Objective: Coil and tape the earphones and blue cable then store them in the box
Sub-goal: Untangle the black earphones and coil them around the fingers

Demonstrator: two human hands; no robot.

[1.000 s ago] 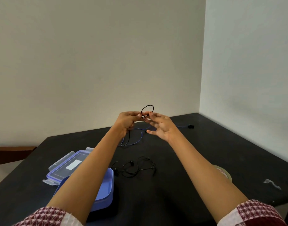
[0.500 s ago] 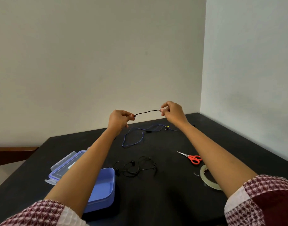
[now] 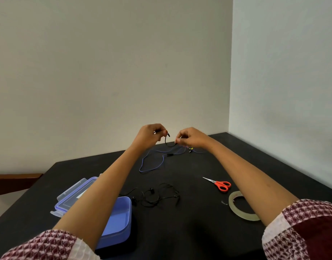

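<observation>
My 2 hands have drawn together since 0.5 s ago, when they held the black cord stretched straight between them. Now my left hand [image 3: 151, 136] pinches 1 end between thumb and forefinger. My right hand [image 3: 191, 138] pinches the cord further along. Both are raised well beyond the box [image 3: 116, 218] and to its right. With the gap closed, the black cord [image 3: 168, 145] sags in 1 small loop. I take that as the first turn of a coil, so coiling has barely begun and nothing is taped. At this range I cannot tell whether this black length is the blue cable's own end or a separate piece.

The table [image 3: 189, 237] carries the rest. The box stands open, with its lid [image 3: 75, 196] flat just beyond it on the left. The tape roll [image 3: 240, 213] lies well to the box's right, partly under my forearm. The blue cable [image 3: 151, 168] sprawls loose well beyond the box, below my hands. The earphones [image 3: 157, 197] lie tangled just beside the box's right wall. The scissors [image 3: 222, 185] lie well to its right. Nothing blocks the box's mouth, so the tangle is the main obstacle.
</observation>
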